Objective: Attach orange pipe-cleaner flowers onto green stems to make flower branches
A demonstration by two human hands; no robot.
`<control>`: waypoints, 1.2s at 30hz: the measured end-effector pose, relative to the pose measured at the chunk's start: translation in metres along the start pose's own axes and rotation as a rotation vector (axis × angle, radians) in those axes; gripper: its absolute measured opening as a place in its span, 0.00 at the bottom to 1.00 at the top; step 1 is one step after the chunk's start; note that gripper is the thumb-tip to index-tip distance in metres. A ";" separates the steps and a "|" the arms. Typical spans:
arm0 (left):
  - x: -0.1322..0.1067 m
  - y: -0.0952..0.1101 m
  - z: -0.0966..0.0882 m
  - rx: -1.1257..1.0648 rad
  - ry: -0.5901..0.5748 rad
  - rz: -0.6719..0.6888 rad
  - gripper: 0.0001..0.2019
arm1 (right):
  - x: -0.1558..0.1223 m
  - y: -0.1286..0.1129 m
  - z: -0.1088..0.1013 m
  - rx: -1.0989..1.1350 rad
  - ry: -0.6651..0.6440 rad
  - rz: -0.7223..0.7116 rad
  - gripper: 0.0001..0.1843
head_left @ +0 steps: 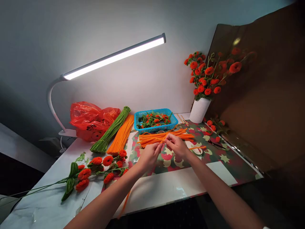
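Both hands meet over a loose pile of short orange pipe cleaners (164,137) on the patterned mat (214,159). My left hand (150,155) pinches one orange pipe cleaner near its fingertips, and my right hand (177,145) pinches the same strand from the other side. The fingers of both hands are closed around it. Another orange strand (124,201) hangs down under my left forearm.
A blue basket (156,121) of small flowers sits behind the pile. Bundles of green (111,129) and orange (121,135) pipe cleaners and a red bag (91,120) lie left. Finished flower stems (95,168), a white vase (199,109) and a desk lamp (114,57) stand around.
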State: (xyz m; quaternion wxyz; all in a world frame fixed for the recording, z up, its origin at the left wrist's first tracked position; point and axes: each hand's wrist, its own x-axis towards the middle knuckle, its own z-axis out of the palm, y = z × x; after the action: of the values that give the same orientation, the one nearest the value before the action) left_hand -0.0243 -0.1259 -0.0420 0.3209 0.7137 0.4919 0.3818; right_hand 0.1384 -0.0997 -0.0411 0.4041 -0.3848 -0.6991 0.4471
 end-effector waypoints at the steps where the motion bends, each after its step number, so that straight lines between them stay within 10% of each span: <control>1: 0.000 -0.002 0.002 0.031 0.005 0.020 0.15 | -0.001 0.006 0.003 0.030 0.021 -0.002 0.14; 36: -0.014 -0.014 0.006 -0.286 0.100 -0.075 0.12 | -0.014 0.018 0.005 0.246 -0.133 0.105 0.14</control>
State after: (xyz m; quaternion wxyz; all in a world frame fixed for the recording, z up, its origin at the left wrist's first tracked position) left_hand -0.0286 -0.1356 -0.0605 0.4085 0.6218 0.4744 0.4707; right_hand 0.1428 -0.1085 -0.0623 0.3772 -0.3378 -0.6431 0.5745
